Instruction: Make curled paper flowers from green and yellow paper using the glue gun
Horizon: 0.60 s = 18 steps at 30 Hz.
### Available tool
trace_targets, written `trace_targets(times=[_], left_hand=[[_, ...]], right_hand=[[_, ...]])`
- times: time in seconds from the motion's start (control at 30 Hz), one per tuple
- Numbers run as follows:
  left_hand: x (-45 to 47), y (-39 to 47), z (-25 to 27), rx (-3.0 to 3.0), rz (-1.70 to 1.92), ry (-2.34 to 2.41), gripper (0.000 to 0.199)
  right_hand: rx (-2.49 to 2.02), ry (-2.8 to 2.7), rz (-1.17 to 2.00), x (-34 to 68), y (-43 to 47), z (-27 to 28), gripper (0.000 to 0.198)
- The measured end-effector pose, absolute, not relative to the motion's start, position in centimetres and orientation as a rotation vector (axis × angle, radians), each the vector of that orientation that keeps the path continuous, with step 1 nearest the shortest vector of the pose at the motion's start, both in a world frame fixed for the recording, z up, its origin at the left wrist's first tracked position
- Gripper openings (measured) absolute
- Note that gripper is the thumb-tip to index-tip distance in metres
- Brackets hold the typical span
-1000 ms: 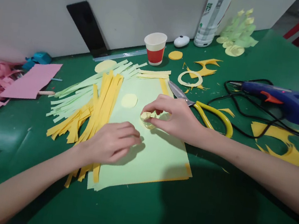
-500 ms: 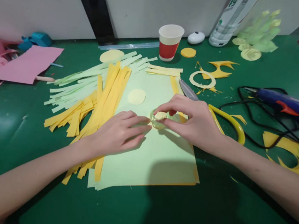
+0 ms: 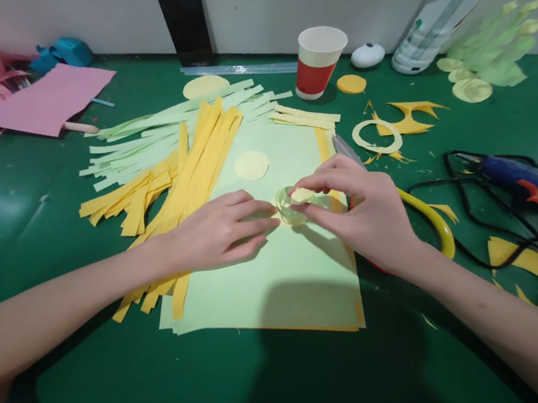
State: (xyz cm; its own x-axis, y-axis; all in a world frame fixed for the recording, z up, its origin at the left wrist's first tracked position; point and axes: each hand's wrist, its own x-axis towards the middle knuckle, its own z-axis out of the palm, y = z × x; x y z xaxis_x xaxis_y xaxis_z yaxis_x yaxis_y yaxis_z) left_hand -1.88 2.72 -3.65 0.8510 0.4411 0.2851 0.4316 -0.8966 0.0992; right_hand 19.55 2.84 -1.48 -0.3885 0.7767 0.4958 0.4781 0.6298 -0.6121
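My right hand [image 3: 371, 210] pinches a small pale yellow paper piece [image 3: 302, 196] between thumb and fingertips. Against it sits a pale green paper coil [image 3: 285, 202], resting on a pale yellow paper base partly hidden by my fingers. My left hand [image 3: 225, 225] lies low with its fingers stretched out, the fingertips touching the edge of that base. Both hands are over a stack of light green paper sheets [image 3: 245, 292]. A pale yellow paper disc [image 3: 252, 165] lies on the sheets. Yellow paper strips [image 3: 214, 146] pass beneath my left wrist.
Behind the sheets stand a red and white paper cup [image 3: 315, 74] and a bottle [image 3: 421, 42]. A blue glue gun [image 3: 529, 183] with its black cord lies right, near yellow-handled scissors [image 3: 431, 216]. Pink paper [image 3: 52, 98] lies left; green fringed strips [image 3: 142, 132] lie behind the yellow ones.
The view has shifted slightly, so the objects at the back sit higher and further right. Both hands keep nearly the same pose at the coil.
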Motion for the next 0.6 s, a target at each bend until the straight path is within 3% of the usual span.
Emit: trace_targets(times=[0.6], left_hand=[[-1.73,2.77,-3.80,2.945,0.441,0.721,0.027]], right_hand=[[-0.989,-2.083,0.375,19.68,3.24,-1.82,0.005]])
